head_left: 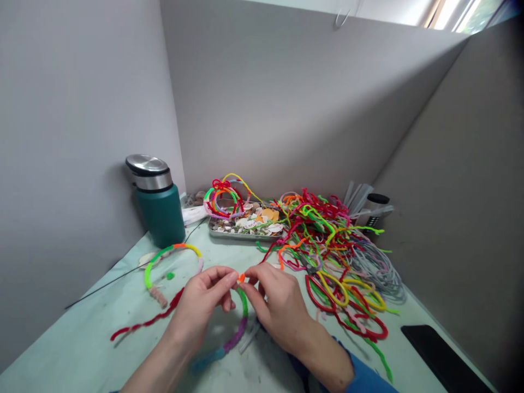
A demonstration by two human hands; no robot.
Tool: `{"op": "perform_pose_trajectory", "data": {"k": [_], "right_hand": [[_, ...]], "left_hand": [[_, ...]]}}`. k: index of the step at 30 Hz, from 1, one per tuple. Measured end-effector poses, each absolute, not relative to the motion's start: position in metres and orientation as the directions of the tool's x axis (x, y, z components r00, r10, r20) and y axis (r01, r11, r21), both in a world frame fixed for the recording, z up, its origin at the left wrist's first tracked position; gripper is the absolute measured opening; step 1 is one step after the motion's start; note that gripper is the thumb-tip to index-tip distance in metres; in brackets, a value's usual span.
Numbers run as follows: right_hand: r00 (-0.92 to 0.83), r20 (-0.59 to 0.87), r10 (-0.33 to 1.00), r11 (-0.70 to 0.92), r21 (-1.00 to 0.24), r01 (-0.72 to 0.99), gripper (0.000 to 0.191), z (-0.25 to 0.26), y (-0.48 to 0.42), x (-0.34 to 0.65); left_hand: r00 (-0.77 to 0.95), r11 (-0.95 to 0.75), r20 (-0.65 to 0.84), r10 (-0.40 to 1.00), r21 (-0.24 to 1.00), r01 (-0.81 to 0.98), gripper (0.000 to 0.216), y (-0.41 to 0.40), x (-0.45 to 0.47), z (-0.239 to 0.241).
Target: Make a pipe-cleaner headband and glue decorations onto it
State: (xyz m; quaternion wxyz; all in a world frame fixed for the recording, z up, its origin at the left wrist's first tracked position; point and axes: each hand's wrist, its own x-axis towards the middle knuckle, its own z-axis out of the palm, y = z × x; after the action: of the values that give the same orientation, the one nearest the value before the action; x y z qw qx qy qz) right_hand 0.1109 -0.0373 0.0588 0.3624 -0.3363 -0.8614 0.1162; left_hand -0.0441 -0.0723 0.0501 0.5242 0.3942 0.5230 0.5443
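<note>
Between the fingertips of both hands is a short orange pipe cleaner (241, 278), at the upper end of a curved wrapped ring (244, 311) in green, purple and blue. My left hand (207, 297) pinches that end from the left. From the right, my right hand (278, 300) pinches the orange piece with thumb and forefinger. The ring's blue end hangs low over the table, slightly blurred. Left of my left hand lies a second curved piece (148, 273) in green, orange, yellow and pink. A red pipe cleaner (143, 326) stretches out beside my left wrist.
A tangled heap of pipe cleaners (323, 224) fills the right side, with scissors (311, 268) in it. Behind my hands stands a metal tray (245, 236) of shells and stones. A green bottle (159, 213) is at the left, a black phone-like slab (442, 355) at the right.
</note>
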Motion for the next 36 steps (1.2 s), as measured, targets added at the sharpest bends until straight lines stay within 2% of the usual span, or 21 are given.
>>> {"op": "perform_pose_trajectory", "data": {"k": [4, 10, 17, 21, 28, 36], "right_hand": [[-0.527, 0.559, 0.64, 0.766, -0.414, 0.491, 0.011, 0.059, -0.037, 0.11], [-0.526, 0.574, 0.628, 0.773, -0.381, 0.507, 0.015, 0.06, -0.038, 0.109], [-0.649, 0.513, 0.562, 0.814, -0.203, 0.544, 0.021, 0.06, -0.035, 0.112], [-0.689, 0.501, 0.524, 0.836, -0.146, 0.529, 0.02, 0.061, -0.034, 0.112], [-0.713, 0.51, 0.482, 0.872, -0.201, 0.446, 0.018, 0.069, -0.032, 0.116], [-0.711, 0.449, 0.541, 0.839, -0.355, 0.413, 0.013, 0.073, -0.031, 0.121]], "left_hand": [[-0.12, 0.097, -0.115, 0.986, 0.984, -0.146, 0.028, -0.073, -0.043, 0.05], [-0.043, 0.115, -0.13, 0.991, 0.962, -0.247, 0.026, -0.073, -0.042, 0.051], [-0.006, 0.09, -0.09, 0.996, 0.994, -0.069, 0.031, -0.07, -0.043, 0.051], [0.031, 0.097, -0.096, 0.995, 0.995, -0.039, 0.031, -0.071, -0.043, 0.055], [0.114, 0.108, -0.102, 0.988, 0.993, -0.05, 0.028, -0.075, -0.045, 0.055], [0.182, 0.135, -0.126, 0.975, 0.99, -0.037, 0.027, -0.077, -0.047, 0.059]]}}
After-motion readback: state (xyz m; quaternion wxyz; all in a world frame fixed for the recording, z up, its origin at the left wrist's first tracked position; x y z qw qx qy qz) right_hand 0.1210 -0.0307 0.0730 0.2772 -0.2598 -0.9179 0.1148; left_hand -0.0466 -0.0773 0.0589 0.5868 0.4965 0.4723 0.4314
